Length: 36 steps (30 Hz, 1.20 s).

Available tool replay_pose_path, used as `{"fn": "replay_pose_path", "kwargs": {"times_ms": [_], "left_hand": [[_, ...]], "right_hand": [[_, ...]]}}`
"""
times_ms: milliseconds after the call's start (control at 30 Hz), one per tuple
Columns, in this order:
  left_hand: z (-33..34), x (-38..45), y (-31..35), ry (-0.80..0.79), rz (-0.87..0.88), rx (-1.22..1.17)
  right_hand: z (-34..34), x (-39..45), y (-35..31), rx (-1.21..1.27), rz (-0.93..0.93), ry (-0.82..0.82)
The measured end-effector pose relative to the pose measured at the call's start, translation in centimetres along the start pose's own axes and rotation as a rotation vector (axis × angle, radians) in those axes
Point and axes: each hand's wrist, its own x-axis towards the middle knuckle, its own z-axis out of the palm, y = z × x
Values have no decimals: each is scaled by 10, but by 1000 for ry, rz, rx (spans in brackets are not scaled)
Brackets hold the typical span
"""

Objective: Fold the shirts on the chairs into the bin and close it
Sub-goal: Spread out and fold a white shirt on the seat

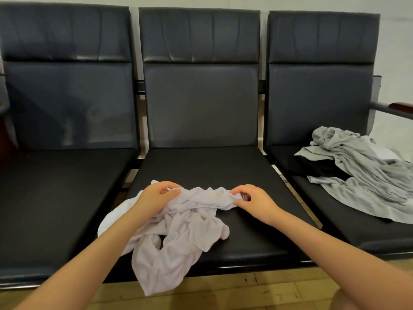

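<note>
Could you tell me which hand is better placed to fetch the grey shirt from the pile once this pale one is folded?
Right, probably. The right hand pinches the pale shirt on the middle seat, on the side nearer the grey shirt lying on the right-hand chair. The left hand would have to cross over.

- Both bare forearms reach in from the bottom corners toward frame center.
- Left hand sits left of center, back of hand up, fingers curled and thumb pinching fabric.
- Right hand sits just right of center, fingers bent, thumb and fingertips pinching the fabric edge.
- Hands level with each other, apart.
</note>
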Motion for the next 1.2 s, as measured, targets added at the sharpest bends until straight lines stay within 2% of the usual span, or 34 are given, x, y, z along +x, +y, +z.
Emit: {"fn": "replay_pose_path", "kwargs": {"times_ms": [133, 233, 367, 567, 733, 900, 1067, 1200], "left_hand": [[-7, -3, 9, 49, -81, -293], [-25, 5, 34, 82, -57, -531], [-68, 18, 102, 206, 143, -575], [-147, -2, 234, 481, 501, -534], [-210, -39, 331, 645, 688, -613], [-239, -74, 387, 748, 796, -653], [-228, -69, 392, 714, 757, -626], [-201, -31, 356, 674, 605, -600]], "right_hand": [[-12, 5, -10, 205, 43, 12], [-42, 17, -30, 260, -10, 159], [-108, 42, -85, 421, -156, 359], [-210, 67, -193, 484, -376, 581], [-288, 62, -276, 599, -473, 724], [-336, 51, -329, 673, -511, 852], [-348, 52, -328, 605, -498, 903], [-330, 72, -275, 297, -328, 911]]}}
